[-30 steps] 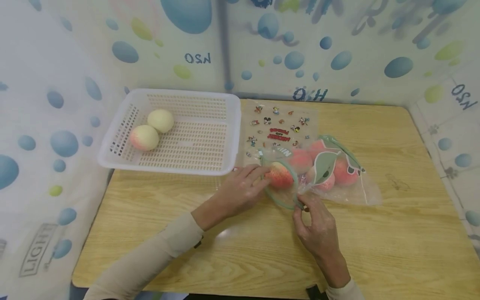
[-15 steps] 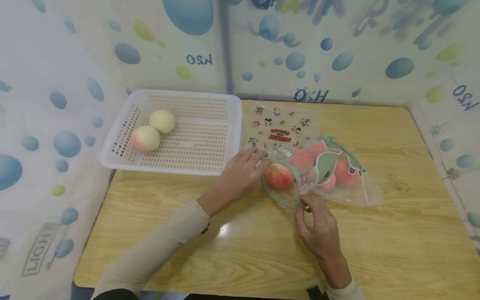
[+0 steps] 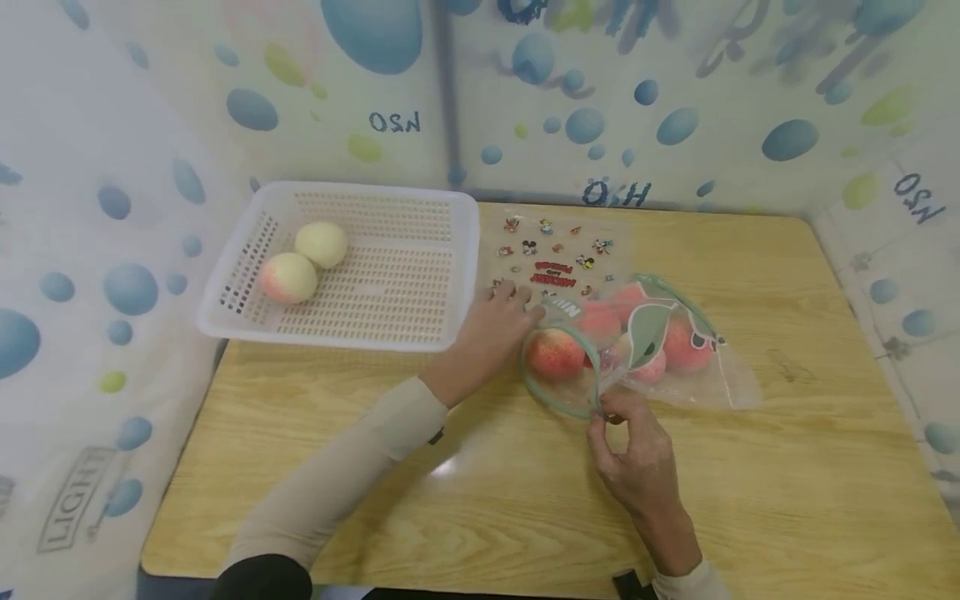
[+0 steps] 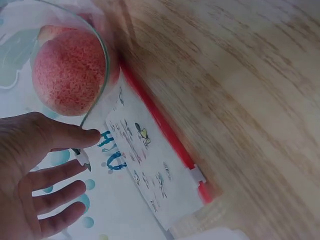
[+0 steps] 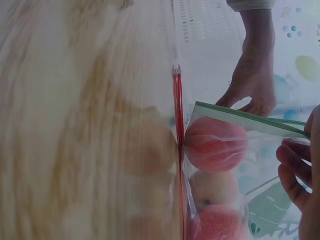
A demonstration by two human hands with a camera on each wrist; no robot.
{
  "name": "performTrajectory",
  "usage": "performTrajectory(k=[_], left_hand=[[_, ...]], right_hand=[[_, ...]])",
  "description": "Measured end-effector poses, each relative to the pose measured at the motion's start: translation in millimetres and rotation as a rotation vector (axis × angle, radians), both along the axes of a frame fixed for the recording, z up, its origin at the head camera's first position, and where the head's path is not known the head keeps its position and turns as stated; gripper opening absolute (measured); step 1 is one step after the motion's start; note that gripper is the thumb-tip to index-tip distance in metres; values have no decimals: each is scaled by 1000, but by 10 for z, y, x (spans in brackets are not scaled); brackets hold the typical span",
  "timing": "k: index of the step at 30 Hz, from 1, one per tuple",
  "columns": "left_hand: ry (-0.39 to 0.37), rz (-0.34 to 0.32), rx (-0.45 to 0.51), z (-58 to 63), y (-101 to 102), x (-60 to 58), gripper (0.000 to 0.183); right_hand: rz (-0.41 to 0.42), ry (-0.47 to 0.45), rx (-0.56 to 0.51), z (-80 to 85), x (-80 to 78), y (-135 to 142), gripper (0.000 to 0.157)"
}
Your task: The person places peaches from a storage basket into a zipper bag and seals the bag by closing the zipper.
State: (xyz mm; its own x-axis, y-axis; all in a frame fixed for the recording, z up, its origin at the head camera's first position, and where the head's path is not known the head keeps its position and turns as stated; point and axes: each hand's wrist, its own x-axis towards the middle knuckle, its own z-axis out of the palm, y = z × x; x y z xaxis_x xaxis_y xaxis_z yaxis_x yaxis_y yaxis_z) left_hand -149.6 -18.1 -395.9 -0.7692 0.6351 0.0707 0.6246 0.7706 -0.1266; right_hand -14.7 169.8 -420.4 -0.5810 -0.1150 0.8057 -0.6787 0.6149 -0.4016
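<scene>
A clear zip bag (image 3: 738, 385) with a green rim and a printed leaf lies on its side, holding several red peaches (image 3: 686, 346). Its mouth is spread into a loop, with one peach (image 4: 70, 72) just inside. My left hand (image 3: 495, 329) reaches to the far left of the mouth; thumb and forefinger pinch the rim around a small white slider (image 4: 82, 159), the other fingers extended. At the near right end of the mouth, my right hand (image 3: 637, 458) pinches the green rim (image 5: 250, 120) between thumb and fingers.
A white perforated basket (image 3: 337, 337) with two pale peaches (image 3: 305, 260) stands left of the bag. Beneath the bag's far side lies a flat cartoon-printed bag (image 3: 551, 250) with a red zip edge (image 4: 160, 120). The wooden table (image 3: 480, 525) meets a patterned curtain (image 3: 540, 100) behind.
My left hand has moved away from the peach at the mouth, up and out to the far rim. The bag's mouth shows as a rounder loop. My right hand stays in place.
</scene>
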Motion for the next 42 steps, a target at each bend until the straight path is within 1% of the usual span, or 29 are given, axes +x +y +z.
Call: performTrajectory(k=[4, 6, 8, 9, 12, 15, 17, 20, 26, 30, 33, 35, 37, 40, 42], left_hand=[[29, -26, -38, 60, 18, -20, 41], [39, -39, -33, 99, 19, -29, 41], [55, -52, -9, 137, 24, -41, 37], [64, -60, 16, 157, 28, -47, 35], [122, -83, 98, 213, 54, -74, 27], [181, -102, 197, 265, 91, -104, 22], [210, -112, 250, 299, 115, -123, 21], [229, -127, 307, 362, 157, -142, 18], [249, -159, 308, 484, 247, -157, 17], [269, -169, 332, 519, 292, -189, 16], [266, -172, 331, 548, 323, -208, 16], [260, -171, 315, 582, 344, -222, 17], [244, -171, 313, 633, 364, -241, 19], [243, -160, 326, 736, 395, -286, 20], [256, -156, 358, 807, 418, -323, 18]], right_hand=[[32, 55, -22, 66, -8, 1, 15], [44, 91, -45, 114, -14, -4, 14], [42, 135, -73, 165, -22, -8, 15], [38, 154, -92, 188, -27, -9, 15], [14, 214, -141, 254, -41, -5, 17], [-13, 238, -166, 298, -44, 21, 20], [-30, 247, -162, 319, -41, 49, 23], [-43, 273, -148, 362, -39, 77, 24], [-87, 328, -133, 389, -42, 121, 22], [-117, 356, -155, 397, -54, 175, 19], [-130, 370, -165, 414, -56, 219, 18], [-160, 376, -163, 434, -51, 269, 18], [-214, 393, -166, 468, -52, 341, 19], [-307, 414, -187, 550, -63, 478, 21], [-354, 431, -207, 613, -76, 565, 21]])
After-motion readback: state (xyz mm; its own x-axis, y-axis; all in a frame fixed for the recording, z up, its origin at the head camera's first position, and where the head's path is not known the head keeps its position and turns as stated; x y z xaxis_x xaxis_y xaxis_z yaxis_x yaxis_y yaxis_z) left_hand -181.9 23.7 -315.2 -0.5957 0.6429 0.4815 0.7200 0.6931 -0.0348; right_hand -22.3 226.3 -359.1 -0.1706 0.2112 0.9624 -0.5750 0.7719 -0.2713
